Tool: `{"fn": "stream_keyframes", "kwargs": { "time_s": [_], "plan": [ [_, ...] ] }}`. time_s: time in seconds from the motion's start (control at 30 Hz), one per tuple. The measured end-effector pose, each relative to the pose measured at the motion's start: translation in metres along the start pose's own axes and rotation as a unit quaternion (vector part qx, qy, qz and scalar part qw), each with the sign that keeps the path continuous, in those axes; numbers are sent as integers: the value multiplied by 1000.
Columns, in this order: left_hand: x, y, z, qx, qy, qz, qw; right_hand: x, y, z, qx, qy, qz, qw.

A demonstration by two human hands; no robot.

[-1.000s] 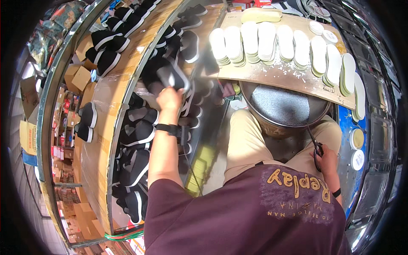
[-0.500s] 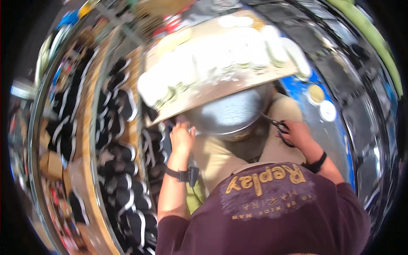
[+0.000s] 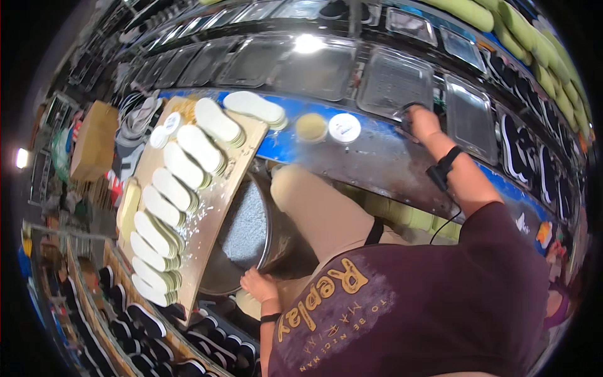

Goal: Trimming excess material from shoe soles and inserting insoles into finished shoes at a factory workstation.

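Observation:
My left hand (image 3: pixel 257 286) rests low, fingers apart, against the lower rim of a round metal tub (image 3: pixel 245 232) that stands beside my knee; it holds nothing. My right hand (image 3: pixel 419 122) is stretched out to the far bench and is closed around a small dark tool (image 3: pixel 408 110) at the edge of a metal mesh tray (image 3: pixel 392 78). A black band sits on each wrist. A wooden board (image 3: pixel 220 195) leans over the tub and carries several stacks of white insoles (image 3: pixel 182 166).
A yellow round tub (image 3: pixel 311 125) and a white lid (image 3: pixel 344 127) sit on the blue-edged bench. Several metal trays (image 3: pixel 314 63) line the back. Black shoes (image 3: pixel 141 320) fill racks at the lower left. A cardboard box (image 3: pixel 94 141) stands at left, green soles (image 3: pixel 502 25) at top right.
My view has swung from the shoe rack to the bench. My left hand left the black shoes and dropped to the tub rim. My right hand reached out to the mesh tray.

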State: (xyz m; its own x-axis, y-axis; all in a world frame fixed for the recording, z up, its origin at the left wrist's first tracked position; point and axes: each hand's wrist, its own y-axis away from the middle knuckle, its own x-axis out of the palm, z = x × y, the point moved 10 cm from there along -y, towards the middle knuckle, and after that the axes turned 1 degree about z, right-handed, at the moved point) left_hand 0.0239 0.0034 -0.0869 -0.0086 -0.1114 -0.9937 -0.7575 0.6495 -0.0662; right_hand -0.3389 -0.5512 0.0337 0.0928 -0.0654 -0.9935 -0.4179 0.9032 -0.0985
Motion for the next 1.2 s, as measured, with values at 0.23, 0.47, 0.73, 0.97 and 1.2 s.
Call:
{"fn": "stream_keyframes", "kwargs": {
  "time_s": [0.23, 0.47, 0.73, 0.97, 1.2],
  "plan": [
    [3, -3, -9, 27, 4, -2, 1000, -27, 77, -336, 373, 28, -35, 927],
    [22, -9, 17, -16, -28, 39, 999, -46, 190, -463, 472, 97, -31, 876],
    [19, -17, 16, -39, -40, 84, 995, -52, 238, -518, 451, 112, 60, 884],
    [18, -8, 19, -37, -57, 70, 995, -86, 141, -423, 351, 59, -56, 933],
    [11, -11, 12, -18, -12, 31, 999, -123, 44, -139, 139, -27, -151, 978]
  ]
}}
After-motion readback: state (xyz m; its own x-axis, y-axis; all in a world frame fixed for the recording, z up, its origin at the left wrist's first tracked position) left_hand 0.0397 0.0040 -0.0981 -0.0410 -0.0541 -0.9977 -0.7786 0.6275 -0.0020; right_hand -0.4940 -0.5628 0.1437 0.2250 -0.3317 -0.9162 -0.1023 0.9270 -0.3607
